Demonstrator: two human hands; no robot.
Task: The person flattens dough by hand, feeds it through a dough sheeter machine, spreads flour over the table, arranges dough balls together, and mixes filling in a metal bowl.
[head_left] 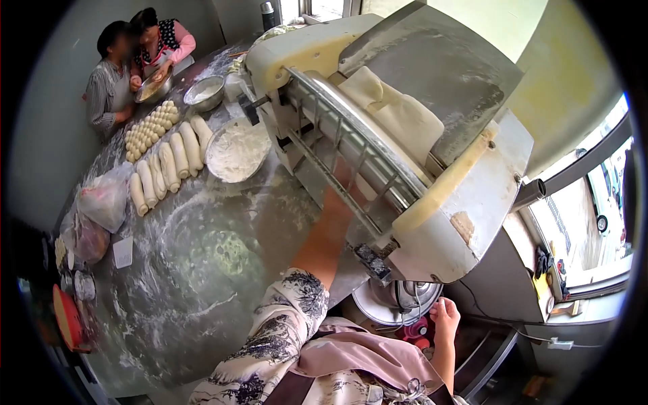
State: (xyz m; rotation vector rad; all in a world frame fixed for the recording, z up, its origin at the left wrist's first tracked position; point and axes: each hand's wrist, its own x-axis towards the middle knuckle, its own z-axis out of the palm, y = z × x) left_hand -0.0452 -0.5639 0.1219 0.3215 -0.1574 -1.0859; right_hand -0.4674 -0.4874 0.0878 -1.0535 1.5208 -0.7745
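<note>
My left hand reaches in under the rollers of a dough sheeter, behind its metal guard bars. The bars and the machine's shadow hide its fingers. A thick folded sheet of dough lies on top, against the steel roller and below the sloping metal feed plate. My right hand hangs low beside the machine, fingers curled in, with nothing visible in them. Near it, under the sheeter, is a round metal lid or pot.
On the floured table lie several dough rolls, small dough balls and a white scraper. A bowl of flour stands beside the sheeter. Two people work over a bowl at the far end. Plastic bags sit at the left edge.
</note>
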